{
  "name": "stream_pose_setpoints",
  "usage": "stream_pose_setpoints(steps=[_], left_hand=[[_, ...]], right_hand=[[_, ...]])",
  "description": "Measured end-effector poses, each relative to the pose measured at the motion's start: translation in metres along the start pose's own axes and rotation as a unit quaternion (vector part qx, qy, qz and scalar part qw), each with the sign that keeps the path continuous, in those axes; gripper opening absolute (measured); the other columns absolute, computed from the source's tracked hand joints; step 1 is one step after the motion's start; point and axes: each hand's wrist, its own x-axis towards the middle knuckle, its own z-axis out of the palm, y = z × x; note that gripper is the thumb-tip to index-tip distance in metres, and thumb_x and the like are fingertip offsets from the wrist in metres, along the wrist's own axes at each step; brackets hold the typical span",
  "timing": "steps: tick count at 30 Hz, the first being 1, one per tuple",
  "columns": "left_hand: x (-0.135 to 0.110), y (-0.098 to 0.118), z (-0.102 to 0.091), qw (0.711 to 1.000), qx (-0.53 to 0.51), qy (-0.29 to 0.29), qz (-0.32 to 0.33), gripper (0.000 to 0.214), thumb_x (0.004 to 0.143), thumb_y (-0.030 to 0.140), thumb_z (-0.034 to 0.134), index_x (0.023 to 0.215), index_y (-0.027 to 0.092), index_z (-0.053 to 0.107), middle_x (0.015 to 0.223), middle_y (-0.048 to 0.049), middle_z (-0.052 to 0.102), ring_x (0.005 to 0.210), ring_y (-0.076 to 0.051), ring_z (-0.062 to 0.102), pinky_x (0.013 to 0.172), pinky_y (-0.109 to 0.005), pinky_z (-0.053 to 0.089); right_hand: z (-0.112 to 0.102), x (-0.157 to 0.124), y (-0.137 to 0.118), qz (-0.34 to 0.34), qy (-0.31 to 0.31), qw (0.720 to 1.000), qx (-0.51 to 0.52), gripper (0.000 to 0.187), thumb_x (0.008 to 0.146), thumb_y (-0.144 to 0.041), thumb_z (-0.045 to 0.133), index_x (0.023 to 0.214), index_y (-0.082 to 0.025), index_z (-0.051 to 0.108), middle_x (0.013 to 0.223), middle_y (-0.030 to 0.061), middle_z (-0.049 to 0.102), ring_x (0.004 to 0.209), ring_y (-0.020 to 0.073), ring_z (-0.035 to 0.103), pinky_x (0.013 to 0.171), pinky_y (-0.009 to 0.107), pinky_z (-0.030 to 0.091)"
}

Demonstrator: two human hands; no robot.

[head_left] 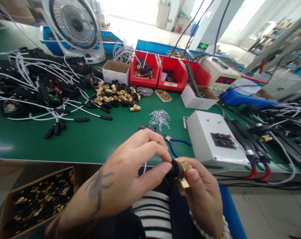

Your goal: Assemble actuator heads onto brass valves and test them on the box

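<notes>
My two hands meet just below the front edge of the green bench (90, 139), over my lap. In my right hand (202, 192), fingers and thumb are closed round a brass fitting (185, 174). A black round part (174, 171) sits on the fitting's left end. My left hand (135, 169) pinches that black part between thumb and fingertips. A pile of the same brass and black fittings (118, 96) lies further back on the bench.
A white box with red and black terminals (215, 139) stands right of my hands; blue-handled pliers (175, 144) and small wire clips (160, 118) lie ahead. Red bins (152, 71), a fan (77, 28) and tangled white cables (36, 86) fill the back. A carton of fittings (38, 200) sits lower left.
</notes>
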Motion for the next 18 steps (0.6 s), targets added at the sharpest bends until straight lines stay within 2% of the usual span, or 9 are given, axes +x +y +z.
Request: stream_pose_setpoints(steps=[3, 5, 8, 10, 14, 18], left_hand=[[-0.004, -0.002, 0.001, 0.998, -0.039, -0.046, -0.014, 0.015, 0.091, 0.02, 0.064, 0.104, 0.021, 0.057, 0.114, -0.0005, 0.057, 0.112, -0.009, 0.054, 0.1, -0.016, 0.04], [-0.006, -0.004, 0.005, 0.996, -0.063, -0.058, -0.012, 0.026, 0.088, 0.029, 0.069, 0.108, 0.021, 0.055, 0.12, -0.0017, 0.056, 0.116, -0.011, 0.054, 0.102, -0.018, 0.041], [-0.008, -0.007, 0.014, 0.995, -0.087, -0.037, -0.008, 0.038, 0.082, 0.037, 0.075, 0.109, 0.021, 0.052, 0.121, -0.0037, 0.056, 0.116, -0.014, 0.054, 0.101, -0.022, 0.044], [-0.008, -0.008, 0.021, 0.995, -0.096, -0.014, -0.006, 0.033, 0.084, 0.03, 0.074, 0.106, 0.022, 0.052, 0.119, -0.0041, 0.057, 0.113, -0.015, 0.056, 0.098, -0.025, 0.046], [-0.008, -0.007, 0.032, 0.993, -0.112, 0.006, 0.029, 0.021, 0.087, 0.013, 0.066, 0.103, 0.021, 0.055, 0.109, -0.004, 0.061, 0.102, -0.014, 0.06, 0.089, -0.024, 0.051], [-0.009, -0.002, 0.034, 0.987, -0.149, 0.028, 0.044, 0.022, 0.088, 0.01, 0.065, 0.105, 0.021, 0.057, 0.111, -0.0042, 0.062, 0.105, -0.013, 0.061, 0.092, -0.025, 0.053]], right_hand=[[0.0, -0.003, 0.002, -0.022, 0.005, 1.0, 0.005, 0.024, 0.096, -0.047, 0.06, 0.105, -0.03, 0.073, 0.073, -0.0017, 0.061, 0.055, 0.0065, 0.05, 0.047, 0.01, 0.044], [0.002, -0.003, 0.003, -0.022, 0.003, 1.0, 0.019, 0.024, 0.096, -0.048, 0.059, 0.107, -0.031, 0.072, 0.072, -0.002, 0.061, 0.056, 0.0074, 0.052, 0.05, 0.011, 0.046], [0.004, 0.0, 0.006, -0.008, -0.006, 0.999, 0.043, 0.026, 0.096, -0.05, 0.058, 0.106, -0.031, 0.071, 0.073, -0.0017, 0.06, 0.057, 0.0088, 0.052, 0.05, 0.014, 0.045], [0.006, 0.002, 0.009, 0.008, -0.01, 0.999, 0.048, 0.029, 0.095, -0.051, 0.058, 0.105, -0.028, 0.072, 0.074, -0.0007, 0.059, 0.056, 0.0094, 0.049, 0.049, 0.016, 0.044], [0.01, 0.005, 0.009, 0.054, -0.003, 0.997, 0.062, 0.034, 0.092, -0.054, 0.061, 0.102, -0.024, 0.074, 0.081, 0.003, 0.061, 0.062, 0.0126, 0.052, 0.056, 0.021, 0.048], [0.016, 0.005, 0.003, 0.121, -0.021, 0.984, 0.131, 0.033, 0.087, -0.054, 0.066, 0.099, -0.024, 0.075, 0.076, 0.0038, 0.062, 0.058, 0.0141, 0.054, 0.057, 0.024, 0.053]])
